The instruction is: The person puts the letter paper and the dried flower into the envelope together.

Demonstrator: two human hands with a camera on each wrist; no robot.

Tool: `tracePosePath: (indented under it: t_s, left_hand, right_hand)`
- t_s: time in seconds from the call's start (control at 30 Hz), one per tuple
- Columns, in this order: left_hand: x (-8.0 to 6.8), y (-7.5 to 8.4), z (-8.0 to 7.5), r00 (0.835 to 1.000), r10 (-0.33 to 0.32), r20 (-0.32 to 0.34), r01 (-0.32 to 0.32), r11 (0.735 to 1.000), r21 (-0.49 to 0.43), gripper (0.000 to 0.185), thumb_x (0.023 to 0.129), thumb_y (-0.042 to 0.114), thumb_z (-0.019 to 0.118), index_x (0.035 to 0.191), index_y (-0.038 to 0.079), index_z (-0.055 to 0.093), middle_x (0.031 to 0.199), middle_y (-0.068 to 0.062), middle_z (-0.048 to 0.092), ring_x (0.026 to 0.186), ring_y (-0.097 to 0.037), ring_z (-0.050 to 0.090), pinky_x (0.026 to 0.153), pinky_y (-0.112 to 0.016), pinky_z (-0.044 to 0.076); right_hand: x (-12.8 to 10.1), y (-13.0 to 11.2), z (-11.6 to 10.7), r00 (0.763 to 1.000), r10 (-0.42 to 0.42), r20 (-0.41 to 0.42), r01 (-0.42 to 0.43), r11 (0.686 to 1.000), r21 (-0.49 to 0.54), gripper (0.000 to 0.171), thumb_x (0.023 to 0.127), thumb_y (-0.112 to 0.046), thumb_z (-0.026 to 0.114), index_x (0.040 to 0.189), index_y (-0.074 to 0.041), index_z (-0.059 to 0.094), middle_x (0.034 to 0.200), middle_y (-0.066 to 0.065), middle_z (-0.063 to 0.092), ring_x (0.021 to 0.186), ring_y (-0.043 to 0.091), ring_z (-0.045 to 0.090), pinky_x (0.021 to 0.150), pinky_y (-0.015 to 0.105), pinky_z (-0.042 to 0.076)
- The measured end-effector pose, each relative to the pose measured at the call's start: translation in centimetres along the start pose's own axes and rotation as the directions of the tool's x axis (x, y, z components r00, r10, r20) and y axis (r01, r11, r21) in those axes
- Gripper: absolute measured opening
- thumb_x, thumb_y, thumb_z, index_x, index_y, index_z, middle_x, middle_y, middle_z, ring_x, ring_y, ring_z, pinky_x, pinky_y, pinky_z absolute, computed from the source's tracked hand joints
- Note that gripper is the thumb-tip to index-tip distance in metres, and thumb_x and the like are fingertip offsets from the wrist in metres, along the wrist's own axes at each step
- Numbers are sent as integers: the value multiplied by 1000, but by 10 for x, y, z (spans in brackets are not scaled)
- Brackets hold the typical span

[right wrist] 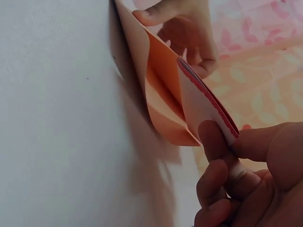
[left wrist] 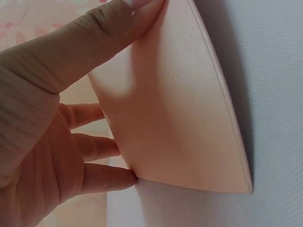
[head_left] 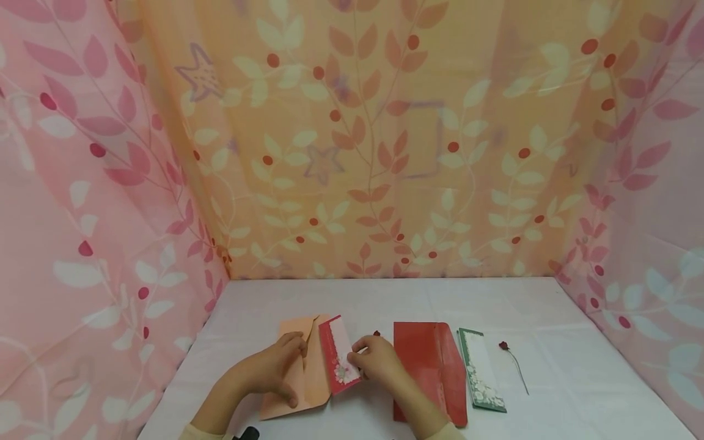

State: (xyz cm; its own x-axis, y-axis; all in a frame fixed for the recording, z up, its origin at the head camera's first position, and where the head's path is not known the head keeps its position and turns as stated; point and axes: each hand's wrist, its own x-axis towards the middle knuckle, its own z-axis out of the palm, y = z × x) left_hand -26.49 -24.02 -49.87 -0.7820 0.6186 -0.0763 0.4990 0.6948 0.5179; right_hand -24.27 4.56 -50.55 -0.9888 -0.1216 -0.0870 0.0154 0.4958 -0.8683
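Toward the left of the table in the head view, my left hand (head_left: 272, 370) holds a peach envelope (head_left: 316, 388) between thumb and fingers. In the left wrist view the envelope (left wrist: 189, 132) bows slightly in that grip. My right hand (head_left: 381, 365) pinches the lower right edge of a folded pink-red card (head_left: 332, 345) with a white, flower-printed panel. Seen from the right wrist, the envelope's mouth (right wrist: 163, 90) gapes, and one end of the card (right wrist: 199, 97) is at this opening. How far inside it reaches, I cannot tell.
Right of my right hand lies a red envelope (head_left: 415, 360), its flap side to the right. Beyond it are a green-edged floral card (head_left: 482, 370) and a dried rose stem (head_left: 516, 365). Another small red flower head (head_left: 376, 333) shows behind my right hand. Patterned curtains (head_left: 385, 153) enclose the table.
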Motion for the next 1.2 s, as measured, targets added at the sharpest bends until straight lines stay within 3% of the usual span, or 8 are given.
tracePosePath:
  t_s: [0.27,0.47,0.83,1.0,1.2]
  left_hand:
    - [0,3,0,999,-45,14,45,999,-29,82,57,53,96,117,26,47,161,-19,30,143,-42,39,110,-63,41]
    - [-1,4,-1,999,-31,10,31,999,-31,81,57,53,96,116,26,47,161,-20,30,143,-45,39,109,-64,41]
    - [-1,0,-1,1000,-16,1,16,999,-42,82,57,55,94,117,26,47,162,-19,29,144,-45,39,109,-63,41]
    - [0,0,1,999,-31,10,32,999,-43,81,59,55,94,119,26,48,162,-19,28,144,-44,39,109,-63,41]
    - [0,1,-1,1000,-27,11,28,998,-48,82,59,53,95,121,27,48,162,-20,28,145,-43,38,110,-63,39]
  right_hand:
    - [12,6,22,998,-19,-64,19,1000,-7,21,89,-18,76,101,-3,70,74,2,64,60,15,56,52,30,50]
    - [17,4,32,996,-9,-92,6,999,-33,17,87,-18,77,94,-4,70,77,2,63,63,16,57,52,31,48]
    - [22,-1,46,998,35,-57,-35,999,-6,18,87,-19,78,89,-7,64,76,4,59,56,16,56,49,31,47]
    - [23,-1,51,999,-1,-35,1,1000,0,19,86,-19,78,87,-8,62,71,4,59,45,14,55,45,32,46]
    - [20,-6,52,1000,-25,10,25,1000,2,21,87,-20,78,88,-8,61,71,4,59,47,15,57,46,31,46]
